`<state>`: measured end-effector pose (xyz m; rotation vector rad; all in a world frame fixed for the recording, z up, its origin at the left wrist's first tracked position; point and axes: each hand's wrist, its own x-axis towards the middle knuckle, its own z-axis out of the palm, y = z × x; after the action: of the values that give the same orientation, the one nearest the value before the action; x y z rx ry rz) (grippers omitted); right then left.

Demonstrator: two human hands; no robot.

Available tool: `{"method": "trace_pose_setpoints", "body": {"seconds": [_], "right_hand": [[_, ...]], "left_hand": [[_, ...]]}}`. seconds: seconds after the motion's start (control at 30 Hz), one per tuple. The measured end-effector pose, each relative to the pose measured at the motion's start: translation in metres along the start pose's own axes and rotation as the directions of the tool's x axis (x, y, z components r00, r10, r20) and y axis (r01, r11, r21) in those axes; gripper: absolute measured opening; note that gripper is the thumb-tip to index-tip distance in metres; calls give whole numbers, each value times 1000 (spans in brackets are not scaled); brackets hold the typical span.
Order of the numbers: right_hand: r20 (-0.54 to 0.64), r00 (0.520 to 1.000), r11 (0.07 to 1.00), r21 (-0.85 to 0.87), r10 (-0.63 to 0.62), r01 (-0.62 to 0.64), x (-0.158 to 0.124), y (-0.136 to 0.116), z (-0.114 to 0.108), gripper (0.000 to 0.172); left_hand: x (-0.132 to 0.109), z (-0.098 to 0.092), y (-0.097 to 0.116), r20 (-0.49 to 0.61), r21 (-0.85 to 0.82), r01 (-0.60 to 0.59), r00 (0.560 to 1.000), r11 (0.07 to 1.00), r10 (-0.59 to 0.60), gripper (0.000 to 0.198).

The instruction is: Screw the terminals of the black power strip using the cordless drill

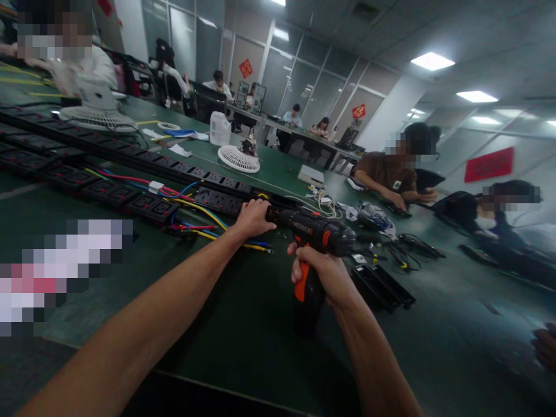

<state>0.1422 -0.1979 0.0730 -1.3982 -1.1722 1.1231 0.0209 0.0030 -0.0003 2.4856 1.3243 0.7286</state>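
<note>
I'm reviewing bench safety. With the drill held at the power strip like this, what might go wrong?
1. The left hand sits right at the front end of the drill, which the right hand grips. If the tip slips, it may catch the fingers.
2. Loose coloured wires lie just below the tip, beside the power strip. A spinning tip might snag or nick them.

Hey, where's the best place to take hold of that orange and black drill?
By its orange-and-black grip, coming from below and behind: it hangs down under the drill body, whose nose points toward the power strip. The right hand wraps it there.
</note>
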Motion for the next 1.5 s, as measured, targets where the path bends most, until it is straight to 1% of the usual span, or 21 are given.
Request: {"method": "trace_pose_setpoints", "body": {"seconds": [0.27, 0.4, 0.57, 0.8, 1.0, 1.23, 1.5], "right_hand": [[-13, 1000, 999, 26, 24, -24, 0, -1, -1, 17], [-19, 999, 999, 22, 47, -47, -1, -3, -2, 18], [-25, 998, 998, -37, 50, -51, -4, -7, 1, 19], [-19, 1000, 991, -132, 5, -8, -6, -11, 6, 16], [-45, 997, 996, -61, 70, -72, -5, -12, 0, 19], [-39, 997, 997, -25, 66, -67, -5, -9, -3, 20], [-37, 998, 998, 33, 57, -55, -2, -5, -6, 16]], "left_hand": [[2, 0, -3, 10, -32, -5, 1000, 999, 6, 59], [2, -1, -2, 7, -19, -3, 1000, 1000, 3, 62], [2, 0, -3, -4, -2, -25, 1000, 1000, 25, 60], [3, 2, -5, -8, 21, -35, 999, 999, 35, 57], [3, 3, -5, -12, 21, -15, 1000, 1000, 16, 59], [2, 2, -5, -6, 43, -9, 1000, 999, 9, 58], [1, -1, -4, 21, 60, 2, 1000, 998, -3, 64]]}}
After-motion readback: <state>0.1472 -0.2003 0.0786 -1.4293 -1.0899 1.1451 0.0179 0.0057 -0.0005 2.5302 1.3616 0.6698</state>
